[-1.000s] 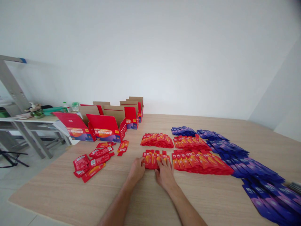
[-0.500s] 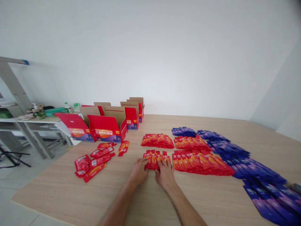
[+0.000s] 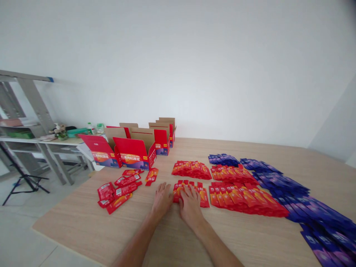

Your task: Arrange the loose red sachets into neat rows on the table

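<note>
A small row of overlapping red sachets (image 3: pixel 205 196) lies on the table in front of me. My right hand (image 3: pixel 190 205) rests on top of the row, its fingers apart over the sachets and covering part of them. Just off the left end of that row is my left hand (image 3: pixel 162 200), open with fingers stretched forward and holding nothing. Larger fans of red sachets lie beyond (image 3: pixel 190 169) and to the right (image 3: pixel 244 198).
Loose red sachets (image 3: pixel 119 203) are scattered on the left. Behind them stand several open red cartons (image 3: pixel 130 155), flaps up. Overlapping blue sachets (image 3: pixel 280 183) spread along the right. A side desk (image 3: pixel 69 142) and a black tripod (image 3: pixel 26 181) are off to the left.
My view has turned slightly left. My left hand has come off the red sachets to their left side; my right hand has shifted left across the row, uncovering its right end.
</note>
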Available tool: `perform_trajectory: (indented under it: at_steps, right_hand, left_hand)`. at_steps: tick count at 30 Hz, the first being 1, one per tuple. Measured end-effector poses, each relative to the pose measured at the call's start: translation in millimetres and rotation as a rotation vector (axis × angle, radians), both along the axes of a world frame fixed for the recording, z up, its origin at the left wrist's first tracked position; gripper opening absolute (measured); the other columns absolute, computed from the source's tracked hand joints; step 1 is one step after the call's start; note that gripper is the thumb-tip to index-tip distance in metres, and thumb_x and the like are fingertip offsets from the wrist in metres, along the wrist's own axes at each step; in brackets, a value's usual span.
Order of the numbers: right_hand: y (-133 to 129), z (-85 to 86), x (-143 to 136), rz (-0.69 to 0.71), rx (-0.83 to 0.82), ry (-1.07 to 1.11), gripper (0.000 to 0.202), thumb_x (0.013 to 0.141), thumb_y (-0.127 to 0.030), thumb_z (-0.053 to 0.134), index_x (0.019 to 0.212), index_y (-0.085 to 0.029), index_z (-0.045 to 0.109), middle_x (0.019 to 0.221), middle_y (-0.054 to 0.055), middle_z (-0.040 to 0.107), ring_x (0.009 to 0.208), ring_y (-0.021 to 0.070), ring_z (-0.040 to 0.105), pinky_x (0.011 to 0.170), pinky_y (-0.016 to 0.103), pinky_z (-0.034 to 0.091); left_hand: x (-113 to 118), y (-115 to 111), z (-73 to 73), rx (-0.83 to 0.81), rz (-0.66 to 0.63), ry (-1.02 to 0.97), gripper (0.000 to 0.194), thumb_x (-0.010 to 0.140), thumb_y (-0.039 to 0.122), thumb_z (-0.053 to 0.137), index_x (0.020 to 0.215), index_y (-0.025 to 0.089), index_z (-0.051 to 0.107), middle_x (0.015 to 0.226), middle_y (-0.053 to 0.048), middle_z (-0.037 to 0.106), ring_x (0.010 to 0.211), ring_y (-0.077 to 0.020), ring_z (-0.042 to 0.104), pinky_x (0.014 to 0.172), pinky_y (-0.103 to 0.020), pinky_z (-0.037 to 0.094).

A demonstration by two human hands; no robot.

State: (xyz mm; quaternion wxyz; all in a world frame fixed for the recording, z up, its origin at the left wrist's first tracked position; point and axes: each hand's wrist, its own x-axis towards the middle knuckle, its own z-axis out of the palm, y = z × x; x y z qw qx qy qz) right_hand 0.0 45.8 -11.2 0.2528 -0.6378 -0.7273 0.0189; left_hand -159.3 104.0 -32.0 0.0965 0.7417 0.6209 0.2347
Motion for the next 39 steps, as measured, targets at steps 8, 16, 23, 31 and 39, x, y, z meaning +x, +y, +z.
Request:
perform_trajectory:
  at_steps: [8, 16, 23, 31, 39]
  right_hand:
    - [30, -7.9, -54, 0.097, -0.054, 0.027, 0.049, 0.092, -0.019, 0.045, 0.140, -0.020, 0.055, 0.151, 0.008, 0.046, 0.142, 0.0309, 0.033, 0.115, 0.046, 0.027]
    - [38, -15.9, -78, 0.104, -0.030, 0.055, 0.046, 0.091, -0.016, 0.042, 0.132, -0.020, 0.063, 0.145, 0.008, 0.053, 0.137, 0.0330, 0.040, 0.111, 0.047, 0.033]
    - [32, -11.1, -77, 0.117, -0.003, 0.091, 0.043, 0.086, -0.009, 0.044, 0.120, -0.019, 0.070, 0.140, 0.008, 0.058, 0.132, 0.0304, 0.045, 0.110, 0.043, 0.033]
    - [17, -17.3, -65, 0.122, 0.067, 0.133, 0.042, 0.084, -0.006, 0.044, 0.110, -0.021, 0.073, 0.131, 0.006, 0.064, 0.125, 0.0282, 0.049, 0.108, 0.041, 0.035]
    - [13, -18.9, -41, 0.117, 0.166, 0.142, 0.037, 0.083, -0.006, 0.047, 0.103, -0.021, 0.075, 0.125, 0.010, 0.066, 0.121, 0.0277, 0.053, 0.106, 0.043, 0.039]
  left_hand:
    - [-41, 33, -4.1, 0.056, 0.201, 0.205, 0.057, 0.092, 0.032, 0.048, 0.146, 0.014, 0.044, 0.158, -0.018, 0.034, 0.147, -0.0332, 0.027, 0.117, -0.046, 0.026]
    - [-59, 47, -6.6, -0.074, 0.196, 0.176, 0.046, 0.092, 0.034, 0.047, 0.134, 0.017, 0.056, 0.151, -0.015, 0.046, 0.143, -0.0327, 0.034, 0.115, -0.050, 0.023]
    - [-63, 31, 6.6, -0.034, 0.167, 0.143, 0.031, 0.096, 0.024, 0.038, 0.098, 0.014, 0.068, 0.108, -0.015, 0.070, 0.109, -0.0240, 0.061, 0.101, -0.036, 0.037]
    - [-42, 22, 3.1, -0.032, 0.277, 0.105, 0.036, 0.088, 0.039, 0.054, 0.113, 0.015, 0.061, 0.124, -0.018, 0.061, 0.121, -0.0336, 0.049, 0.100, -0.045, 0.035]
    - [-41, 25, 4.1, -0.050, 0.262, -0.109, 0.036, 0.072, 0.020, 0.063, 0.106, 0.017, 0.055, 0.105, -0.012, 0.066, 0.106, -0.0288, 0.058, 0.089, -0.038, 0.039]
